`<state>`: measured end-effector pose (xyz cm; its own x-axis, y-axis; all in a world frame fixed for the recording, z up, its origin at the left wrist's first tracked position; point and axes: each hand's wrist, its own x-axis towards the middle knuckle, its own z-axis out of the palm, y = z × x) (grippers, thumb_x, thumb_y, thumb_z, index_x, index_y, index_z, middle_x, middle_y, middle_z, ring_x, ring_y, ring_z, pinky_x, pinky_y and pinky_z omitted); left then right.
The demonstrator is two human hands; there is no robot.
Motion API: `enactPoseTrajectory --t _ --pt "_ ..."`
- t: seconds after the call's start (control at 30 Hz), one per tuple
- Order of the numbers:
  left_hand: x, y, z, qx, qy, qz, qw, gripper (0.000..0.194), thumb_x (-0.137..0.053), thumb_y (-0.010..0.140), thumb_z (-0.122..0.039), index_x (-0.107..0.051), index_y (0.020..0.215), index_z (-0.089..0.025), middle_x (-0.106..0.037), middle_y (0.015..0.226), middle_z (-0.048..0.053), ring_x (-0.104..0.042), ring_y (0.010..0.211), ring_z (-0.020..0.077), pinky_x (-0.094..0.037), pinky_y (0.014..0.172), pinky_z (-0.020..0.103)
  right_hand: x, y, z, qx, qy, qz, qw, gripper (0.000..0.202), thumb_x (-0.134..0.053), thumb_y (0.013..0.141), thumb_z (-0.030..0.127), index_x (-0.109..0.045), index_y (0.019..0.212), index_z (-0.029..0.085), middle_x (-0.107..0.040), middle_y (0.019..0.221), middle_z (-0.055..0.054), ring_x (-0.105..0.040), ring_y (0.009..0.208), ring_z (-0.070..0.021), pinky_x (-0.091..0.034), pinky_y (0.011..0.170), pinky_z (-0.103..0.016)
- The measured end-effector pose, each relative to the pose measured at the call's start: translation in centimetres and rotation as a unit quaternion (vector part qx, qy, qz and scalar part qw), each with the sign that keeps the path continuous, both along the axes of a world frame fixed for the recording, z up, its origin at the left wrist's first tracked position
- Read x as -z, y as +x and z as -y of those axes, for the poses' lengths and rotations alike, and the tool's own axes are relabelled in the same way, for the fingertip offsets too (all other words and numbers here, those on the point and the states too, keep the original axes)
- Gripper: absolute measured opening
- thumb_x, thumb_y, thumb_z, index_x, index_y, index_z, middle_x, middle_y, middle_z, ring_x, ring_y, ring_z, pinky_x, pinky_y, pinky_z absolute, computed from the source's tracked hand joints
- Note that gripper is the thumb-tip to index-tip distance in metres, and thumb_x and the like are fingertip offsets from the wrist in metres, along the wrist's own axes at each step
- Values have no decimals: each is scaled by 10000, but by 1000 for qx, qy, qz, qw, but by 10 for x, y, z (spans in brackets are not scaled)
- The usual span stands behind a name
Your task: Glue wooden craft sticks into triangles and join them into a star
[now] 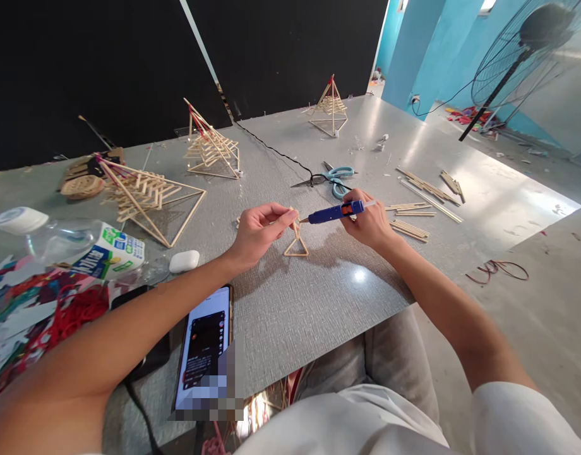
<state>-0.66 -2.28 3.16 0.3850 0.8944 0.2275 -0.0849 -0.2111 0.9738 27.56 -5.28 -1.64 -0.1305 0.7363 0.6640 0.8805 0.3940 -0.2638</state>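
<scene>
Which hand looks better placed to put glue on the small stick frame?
Probably the right hand: it grips the glue gun, nozzle aimed at the small stick frame, whose top the left hand is busy pinching.

Grey table, scissors, loose sticks, phone, pyramid frames, perhaps earbud case

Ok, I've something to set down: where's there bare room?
One patch lies between the phone and right forearm, on the near side of the small stick triangle. Another lies right of the loose sticks on the table. The left is crowded: bottle, red strands, stick frames.
</scene>
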Motion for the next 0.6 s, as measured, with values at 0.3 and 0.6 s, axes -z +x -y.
enactPoseTrajectory --t 0.3,0.6 --pt "-1 -2 0 -1 6 7 1000 329 -974 801 -479 -821 805 -187 -746 721 77 -468 527 85 -340 470 226 1 3 -2 8 -23 0 1000 134 -605 973 316 -555 1083 258 -745 988 -94 -692 896 -273 -513 783 -379" --pt "-1 -3 -1 -8 12 6 1000 329 -975 805 -496 -842 824 -195 -737 714 71 -487 529 91 -349 464 221 3 13 -6 33 1 -34 999 184 -625 956 341 -571 1111 261 -752 940 -63 -680 773 -240 -494 723 -359"
